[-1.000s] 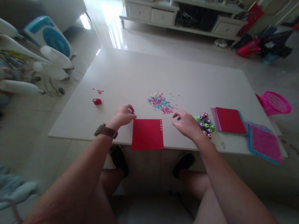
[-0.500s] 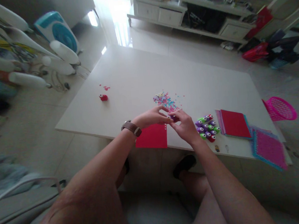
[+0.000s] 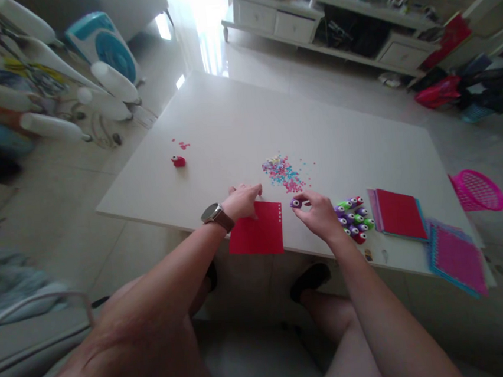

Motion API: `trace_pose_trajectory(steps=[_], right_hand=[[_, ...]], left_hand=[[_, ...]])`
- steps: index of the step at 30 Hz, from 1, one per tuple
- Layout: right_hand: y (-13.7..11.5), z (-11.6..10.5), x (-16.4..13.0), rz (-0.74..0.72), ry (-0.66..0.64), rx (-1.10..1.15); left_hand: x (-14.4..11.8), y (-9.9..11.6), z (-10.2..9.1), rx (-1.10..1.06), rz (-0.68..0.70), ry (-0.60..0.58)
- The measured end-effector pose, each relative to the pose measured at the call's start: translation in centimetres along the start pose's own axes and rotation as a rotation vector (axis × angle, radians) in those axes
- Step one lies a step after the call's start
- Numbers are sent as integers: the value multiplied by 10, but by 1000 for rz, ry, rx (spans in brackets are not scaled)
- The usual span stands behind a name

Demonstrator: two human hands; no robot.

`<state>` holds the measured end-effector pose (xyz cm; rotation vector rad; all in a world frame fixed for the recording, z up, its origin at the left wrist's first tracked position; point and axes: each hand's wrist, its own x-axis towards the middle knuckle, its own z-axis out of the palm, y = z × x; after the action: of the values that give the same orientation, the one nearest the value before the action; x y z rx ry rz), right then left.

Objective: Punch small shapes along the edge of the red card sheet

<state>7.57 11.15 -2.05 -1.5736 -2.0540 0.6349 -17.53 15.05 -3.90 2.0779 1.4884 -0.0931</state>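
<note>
**White table, purple punch in hand, red sheet over the edge**

White table (image 3: 236,119), near edge at 6 o'clock. My right hand (image 3: 320,212) pinches a small purple punch (image 3: 296,203) between thumb and fingertips, just right of the red sheet (image 3: 258,230). My left hand (image 3: 244,200) lies flat, fingers loosely spread, on the sheet's far-left corner. Risks, my judgement: the sheet overhangs the edge and could slide off if my left hand eases; my right wrist sits close to the cluster of punches (image 3: 354,219) at 3 o'clock and could scatter them; confetti (image 3: 284,172) at 12 o'clock scatters easily.
</note>
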Motion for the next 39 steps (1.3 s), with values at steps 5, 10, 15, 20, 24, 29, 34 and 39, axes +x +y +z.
trace_pose_trajectory(steps=[5, 10, 15, 20, 24, 29, 34, 39], right_hand=[[1, 3, -5, 0, -134, -80], [0, 3, -7, 18, -186, -76], [6, 4, -5, 57, -181, -54], [10, 7, -5, 46, -177, -33], [9, 7, -6, 38, -168, -43], [9, 8, -7, 28, -157, -30], [6, 8, -6, 17, -189, -28], [4, 7, -6, -23, -240, -39]], left_hand=[[3, 0, -5, 31, 8, -40], [3, 1, -15, -60, 2, -62], [4, 2, -19, -134, 5, -84], [7, 0, -17, -198, 11, -89], [6, -1, -16, -212, 10, -94], [3, 2, -18, -231, 13, -88], [3, 2, -18, -231, 18, -85], [6, -1, -13, -196, 35, -83]])
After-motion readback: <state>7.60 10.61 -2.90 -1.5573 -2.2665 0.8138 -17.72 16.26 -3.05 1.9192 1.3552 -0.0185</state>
